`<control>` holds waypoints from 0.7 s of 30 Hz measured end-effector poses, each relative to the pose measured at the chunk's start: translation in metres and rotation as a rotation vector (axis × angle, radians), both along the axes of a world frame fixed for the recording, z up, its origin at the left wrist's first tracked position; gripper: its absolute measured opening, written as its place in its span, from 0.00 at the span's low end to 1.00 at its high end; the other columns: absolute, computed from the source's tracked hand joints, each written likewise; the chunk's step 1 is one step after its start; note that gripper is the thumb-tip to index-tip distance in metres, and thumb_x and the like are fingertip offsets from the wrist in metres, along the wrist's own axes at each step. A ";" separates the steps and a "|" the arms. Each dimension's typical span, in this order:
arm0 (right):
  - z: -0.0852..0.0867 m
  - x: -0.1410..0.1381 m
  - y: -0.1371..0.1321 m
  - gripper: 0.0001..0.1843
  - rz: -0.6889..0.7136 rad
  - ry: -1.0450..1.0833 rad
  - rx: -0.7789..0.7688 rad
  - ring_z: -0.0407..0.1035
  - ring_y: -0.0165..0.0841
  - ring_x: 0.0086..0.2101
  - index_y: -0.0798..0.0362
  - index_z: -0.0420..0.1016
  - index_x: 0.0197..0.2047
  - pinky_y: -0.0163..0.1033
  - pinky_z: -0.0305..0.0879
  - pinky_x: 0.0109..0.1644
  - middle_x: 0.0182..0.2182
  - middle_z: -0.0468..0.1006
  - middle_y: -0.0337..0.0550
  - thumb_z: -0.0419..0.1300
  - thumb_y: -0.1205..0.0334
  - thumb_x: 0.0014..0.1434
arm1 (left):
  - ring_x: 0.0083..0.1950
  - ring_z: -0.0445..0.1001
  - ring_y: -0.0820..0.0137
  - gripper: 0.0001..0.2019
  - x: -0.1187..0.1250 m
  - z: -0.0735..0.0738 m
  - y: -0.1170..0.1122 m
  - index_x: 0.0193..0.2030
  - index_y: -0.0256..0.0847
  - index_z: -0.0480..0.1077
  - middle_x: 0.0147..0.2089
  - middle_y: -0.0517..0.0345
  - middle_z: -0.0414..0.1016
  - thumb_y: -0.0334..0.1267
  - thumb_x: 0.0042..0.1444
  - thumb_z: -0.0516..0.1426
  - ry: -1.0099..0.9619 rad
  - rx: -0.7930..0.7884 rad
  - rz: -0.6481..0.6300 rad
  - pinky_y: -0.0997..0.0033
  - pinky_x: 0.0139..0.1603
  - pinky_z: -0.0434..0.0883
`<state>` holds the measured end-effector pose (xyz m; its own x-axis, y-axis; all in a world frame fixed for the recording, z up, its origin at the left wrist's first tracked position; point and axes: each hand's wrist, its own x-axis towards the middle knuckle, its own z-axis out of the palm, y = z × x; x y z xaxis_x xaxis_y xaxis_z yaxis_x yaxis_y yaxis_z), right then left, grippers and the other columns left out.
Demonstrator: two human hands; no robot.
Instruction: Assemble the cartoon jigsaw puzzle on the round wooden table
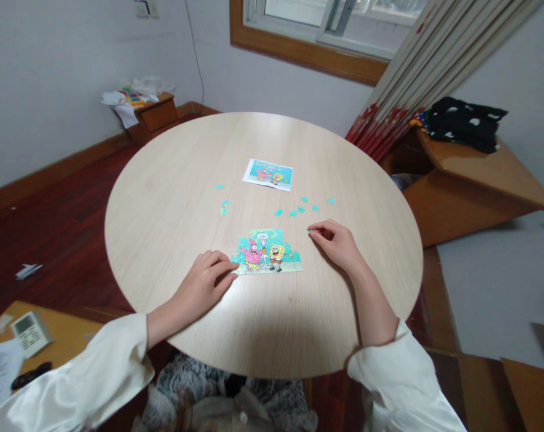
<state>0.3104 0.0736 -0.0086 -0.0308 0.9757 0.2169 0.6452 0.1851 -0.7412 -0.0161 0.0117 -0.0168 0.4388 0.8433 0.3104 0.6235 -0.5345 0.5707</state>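
A partly assembled jigsaw puzzle (263,252) with cartoon characters on a turquoise ground lies flat near the middle of the round table (263,324). At its left edge rests my left hand (209,275), fingers stretched out and their tips touching the border; no held thing shows in it. To the right of the puzzle, my right hand (337,243) pinches a small turquoise puzzle piece (308,231) between thumb and fingertips, just above the table. Beyond it lie several loose turquoise pieces (301,209). A few more loose pieces (224,207) are scattered behind the puzzle to the left.
A printed reference picture (270,174) lies farther back on the table. At lower left a side surface bears a small white device (31,333) and paper. A wooden cabinet (470,186) with dark cloth stands at right, below a curtain (427,66).
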 end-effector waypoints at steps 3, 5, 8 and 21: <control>0.001 -0.002 -0.001 0.10 -0.013 0.003 0.025 0.70 0.35 0.32 0.51 0.79 0.34 0.44 0.67 0.39 0.32 0.78 0.45 0.61 0.55 0.55 | 0.43 0.71 0.63 0.09 -0.001 0.003 0.000 0.46 0.41 0.75 0.40 0.52 0.75 0.37 0.63 0.56 -0.001 0.006 -0.011 0.58 0.44 0.69; 0.001 -0.005 -0.002 0.10 -0.012 0.000 0.037 0.70 0.35 0.31 0.51 0.79 0.34 0.44 0.67 0.38 0.33 0.78 0.46 0.60 0.54 0.56 | 0.42 0.71 0.63 0.09 -0.001 0.005 -0.004 0.46 0.41 0.75 0.40 0.52 0.75 0.38 0.63 0.56 -0.008 0.042 -0.002 0.58 0.44 0.70; 0.002 -0.009 -0.005 0.10 0.008 0.000 0.041 0.70 0.36 0.31 0.50 0.78 0.33 0.45 0.67 0.38 0.32 0.78 0.46 0.60 0.53 0.57 | 0.46 0.72 0.61 0.11 0.000 0.006 -0.014 0.48 0.40 0.74 0.45 0.48 0.76 0.38 0.65 0.53 0.020 0.128 -0.006 0.56 0.46 0.71; -0.002 -0.008 -0.006 0.10 -0.123 0.010 0.116 0.69 0.36 0.31 0.51 0.79 0.34 0.44 0.67 0.38 0.33 0.79 0.46 0.57 0.57 0.57 | 0.67 0.64 0.54 0.26 -0.007 -0.001 -0.030 0.70 0.36 0.55 0.68 0.41 0.64 0.43 0.69 0.46 0.295 0.212 -0.155 0.47 0.66 0.62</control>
